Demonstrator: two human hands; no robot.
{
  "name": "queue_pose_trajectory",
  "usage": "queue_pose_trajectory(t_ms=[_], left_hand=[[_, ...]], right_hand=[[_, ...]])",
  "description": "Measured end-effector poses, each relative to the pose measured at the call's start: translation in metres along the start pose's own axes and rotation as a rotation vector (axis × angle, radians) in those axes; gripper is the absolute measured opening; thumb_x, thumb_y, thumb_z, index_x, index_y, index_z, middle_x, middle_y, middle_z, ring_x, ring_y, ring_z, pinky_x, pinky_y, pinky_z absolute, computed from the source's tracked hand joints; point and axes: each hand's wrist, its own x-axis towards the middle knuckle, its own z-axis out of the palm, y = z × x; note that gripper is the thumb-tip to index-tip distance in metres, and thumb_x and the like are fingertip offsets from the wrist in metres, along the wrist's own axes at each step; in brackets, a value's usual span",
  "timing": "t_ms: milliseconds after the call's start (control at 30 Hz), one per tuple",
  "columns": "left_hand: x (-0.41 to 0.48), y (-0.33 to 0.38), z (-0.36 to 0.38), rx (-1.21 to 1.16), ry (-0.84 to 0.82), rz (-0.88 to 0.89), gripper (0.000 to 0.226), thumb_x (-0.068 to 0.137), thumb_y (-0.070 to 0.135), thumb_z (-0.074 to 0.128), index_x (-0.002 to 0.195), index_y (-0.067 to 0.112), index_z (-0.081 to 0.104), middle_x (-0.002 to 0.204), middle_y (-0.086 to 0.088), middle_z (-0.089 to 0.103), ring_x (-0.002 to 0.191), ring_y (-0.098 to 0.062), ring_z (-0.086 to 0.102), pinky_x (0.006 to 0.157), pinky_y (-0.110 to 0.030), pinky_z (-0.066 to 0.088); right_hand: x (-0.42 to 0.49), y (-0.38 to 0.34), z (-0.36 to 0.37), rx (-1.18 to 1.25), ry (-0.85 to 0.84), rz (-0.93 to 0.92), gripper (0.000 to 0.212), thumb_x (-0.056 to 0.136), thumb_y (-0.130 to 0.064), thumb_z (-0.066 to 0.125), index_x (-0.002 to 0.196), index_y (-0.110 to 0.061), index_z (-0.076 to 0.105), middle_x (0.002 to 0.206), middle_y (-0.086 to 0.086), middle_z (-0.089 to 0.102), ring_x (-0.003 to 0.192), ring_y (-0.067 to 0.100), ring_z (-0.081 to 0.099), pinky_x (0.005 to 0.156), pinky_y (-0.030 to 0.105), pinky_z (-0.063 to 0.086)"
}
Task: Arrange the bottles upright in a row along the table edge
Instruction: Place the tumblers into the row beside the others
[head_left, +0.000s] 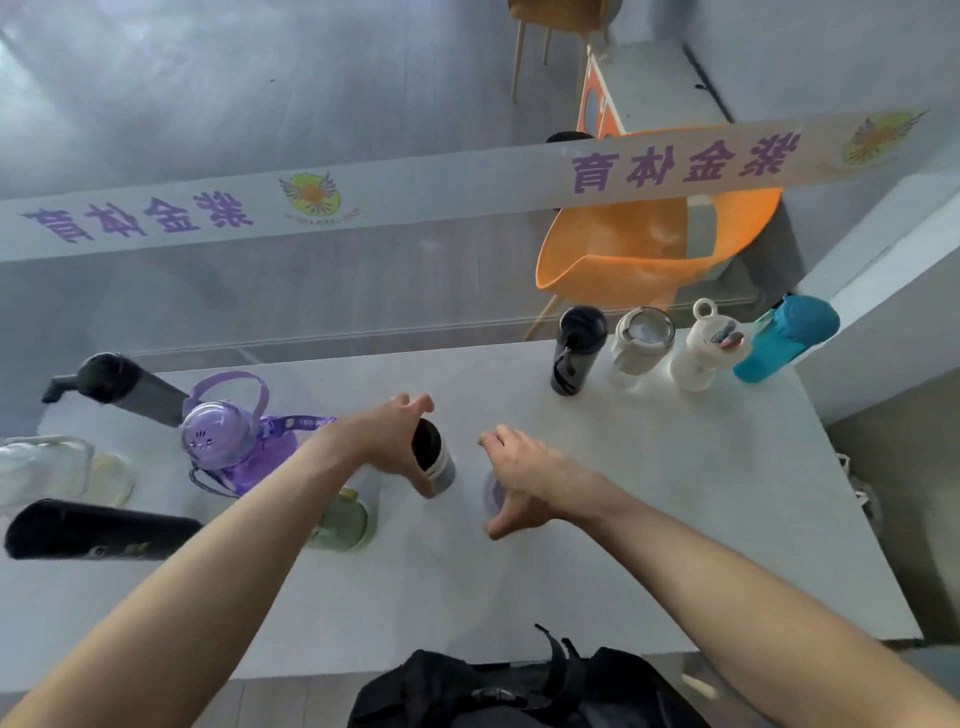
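Head view: cylindrical black-lidded grey bottle (435, 460).

Left hand (397, 441) curled, gripping; right hand (524, 475) spread, fingers splayed.

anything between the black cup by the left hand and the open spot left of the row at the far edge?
Nothing visible. The left hand is around the black cup at mid-table; the bare table runs clear from there to the far edge, just left of the black bottle that ends the upright row.
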Motion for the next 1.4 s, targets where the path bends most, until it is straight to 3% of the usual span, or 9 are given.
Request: queue_pose_trajectory(t_ms=[133,233,433,533,733,900,1000,1200,1400], left_hand=[[0.009,0.0,0.014,0.124,0.132,0.129,0.092,0.064,0.046,0.096,0.137,0.022,0.045,0.124,-0.002,0.053,0.108,-0.031,0.064,0.084,-0.045,0.058],[0.019,-0.004,0.005,0.118,0.198,0.164,0.083,0.064,0.046,0.091,0.133,0.024,0.05,0.116,0.0,0.056,0.102,-0.03,0.064,0.083,-0.046,0.061],[0.056,-0.006,-0.019,-0.017,0.294,0.174,0.087,0.067,0.045,0.094,0.139,0.025,0.051,0.122,-0.001,0.058,0.108,-0.031,0.064,0.088,-0.045,0.059],[0.072,-0.001,-0.033,-0.12,0.335,0.146,0.092,0.067,0.038,0.096,0.142,0.02,0.046,0.125,-0.002,0.06,0.111,-0.031,0.062,0.09,-0.046,0.058],[0.093,-0.001,-0.051,-0.159,0.384,0.111,0.082,0.07,0.03,0.094,0.134,0.017,0.045,0.122,-0.008,0.061,0.105,-0.035,0.062,0.082,-0.043,0.054],[0.1,-0.007,-0.052,-0.184,0.398,0.104,0.087,0.072,0.029,0.092,0.143,0.023,0.043,0.131,-0.008,0.054,0.109,-0.037,0.062,0.08,-0.04,0.049],[0.099,-0.006,-0.049,-0.204,0.393,0.099,0.093,0.068,0.036,0.096,0.144,0.024,0.042,0.127,-0.003,0.053,0.107,-0.034,0.059,0.085,-0.044,0.055],[0.099,-0.005,-0.043,-0.256,0.444,0.096,0.082,0.07,0.033,0.092,0.138,0.028,0.046,0.12,-0.004,0.055,0.106,-0.037,0.061,0.087,-0.044,0.056],[0.098,-0.005,-0.039,-0.273,0.461,0.083,0.084,0.072,0.033,0.092,0.142,0.03,0.045,0.122,-0.003,0.05,0.102,-0.037,0.06,0.087,-0.046,0.058]], right_hand=[[0.001,-0.004,-0.003,0.035,0.139,0.058,0.085,0.067,-0.05,0.087,0.133,-0.016,0.045,0.126,0.004,0.05,0.118,0.027,0.055,0.086,0.037,0.051],[0.008,0.006,-0.015,0.084,0.244,0.106,0.072,0.069,-0.045,0.085,0.124,-0.017,0.048,0.119,0.003,0.052,0.113,0.028,0.057,0.086,0.039,0.054],[0.053,0.037,-0.055,0.194,0.33,0.155,0.077,0.076,-0.044,0.083,0.138,-0.011,0.051,0.132,0.008,0.058,0.123,0.032,0.058,0.105,0.045,0.052],[0.075,0.048,-0.076,0.188,0.333,0.147,0.071,0.077,-0.045,0.084,0.134,-0.014,0.053,0.13,0.007,0.059,0.122,0.03,0.059,0.102,0.046,0.053],[0.095,0.063,-0.1,0.153,0.302,0.154,0.072,0.075,-0.05,0.083,0.132,-0.017,0.053,0.129,0.005,0.059,0.119,0.031,0.062,0.1,0.045,0.054],[0.092,0.069,-0.103,0.082,0.248,0.149,0.119,0.062,-0.069,0.088,0.157,-0.016,0.039,0.147,0.007,0.051,0.139,0.029,0.051,0.11,0.047,0.051],[0.084,0.076,-0.106,0.054,0.281,0.125,0.128,0.062,-0.066,0.091,0.164,-0.018,0.031,0.153,0.007,0.049,0.143,0.03,0.048,0.113,0.047,0.049],[0.082,0.071,-0.105,0.111,0.271,0.136,0.087,0.076,-0.036,0.085,0.152,-0.019,0.047,0.136,0.008,0.057,0.125,0.035,0.063,0.104,0.046,0.054],[0.085,0.068,-0.11,0.138,0.277,0.143,0.083,0.076,-0.035,0.087,0.148,-0.017,0.049,0.131,0.01,0.058,0.121,0.035,0.063,0.103,0.047,0.054]])
